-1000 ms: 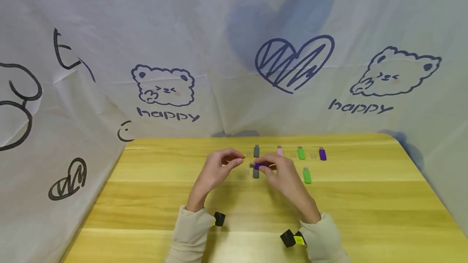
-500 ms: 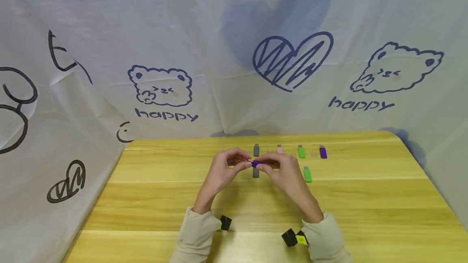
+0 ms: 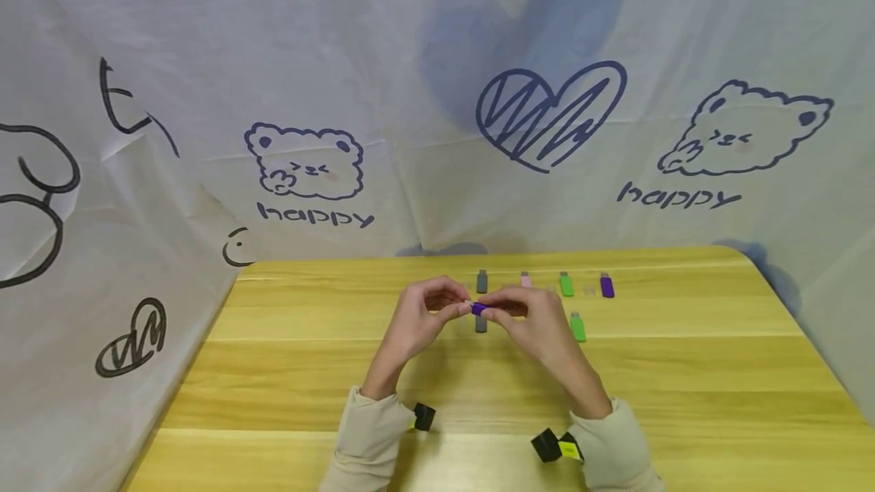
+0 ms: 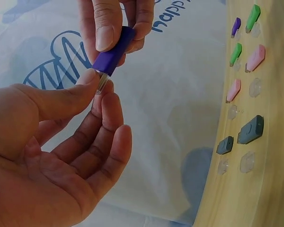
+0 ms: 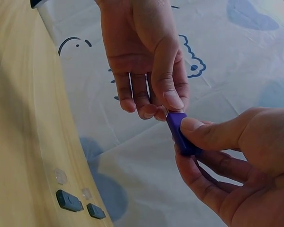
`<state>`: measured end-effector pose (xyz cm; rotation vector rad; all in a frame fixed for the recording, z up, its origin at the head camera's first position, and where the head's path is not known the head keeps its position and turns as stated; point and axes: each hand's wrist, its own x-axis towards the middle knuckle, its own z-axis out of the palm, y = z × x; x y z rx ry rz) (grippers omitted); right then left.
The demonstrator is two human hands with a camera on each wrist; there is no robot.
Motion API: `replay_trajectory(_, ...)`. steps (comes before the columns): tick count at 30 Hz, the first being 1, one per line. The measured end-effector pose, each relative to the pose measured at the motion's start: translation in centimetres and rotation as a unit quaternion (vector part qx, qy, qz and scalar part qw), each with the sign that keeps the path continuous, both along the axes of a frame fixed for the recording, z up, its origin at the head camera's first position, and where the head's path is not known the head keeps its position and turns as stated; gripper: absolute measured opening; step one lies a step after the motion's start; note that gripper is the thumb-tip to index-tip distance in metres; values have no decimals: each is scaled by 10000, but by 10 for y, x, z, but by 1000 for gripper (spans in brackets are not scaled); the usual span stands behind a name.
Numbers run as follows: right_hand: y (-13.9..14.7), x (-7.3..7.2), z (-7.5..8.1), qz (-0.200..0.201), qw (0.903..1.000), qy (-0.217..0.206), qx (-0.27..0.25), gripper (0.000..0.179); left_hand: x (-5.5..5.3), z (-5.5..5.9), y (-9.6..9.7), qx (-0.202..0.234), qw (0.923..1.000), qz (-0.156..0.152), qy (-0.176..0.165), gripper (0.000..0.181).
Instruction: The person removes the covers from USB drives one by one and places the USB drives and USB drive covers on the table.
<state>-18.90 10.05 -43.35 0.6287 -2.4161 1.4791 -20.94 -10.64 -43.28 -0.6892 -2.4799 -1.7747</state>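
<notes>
My right hand (image 3: 529,317) pinches the body of a purple USB stick (image 4: 114,52) between thumb and fingers, above the table. At its plug end, the thumb and forefinger of my left hand (image 3: 424,317) pinch a clear plastic cap (image 4: 102,83). The cap sits over the metal plug; how far on is hard to tell behind the fingers. In the head view a grey USB stick (image 3: 481,324) lies just below the held one, partly covered by it. Another grey USB stick (image 3: 482,282) lies farther back.
Across the wooden table (image 3: 307,370), pink (image 3: 525,279), green (image 3: 567,284) and purple (image 3: 607,285) USB sticks form a back row. A second green stick (image 3: 577,327) lies nearer. Small clear caps (image 4: 247,162) lie beside the sticks. A printed cloth (image 3: 424,97) hangs behind.
My left hand has moved right to meet the purple USB stick, whose bare metal plug showed earlier. That end is now between the left fingertips. The right hand has hardly moved.
</notes>
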Motion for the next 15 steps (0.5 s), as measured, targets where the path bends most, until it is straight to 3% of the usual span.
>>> replay_trajectory(15,-2,3,4,13,10000,-35,4,10,4,6,0,-231,9995,219,68,4)
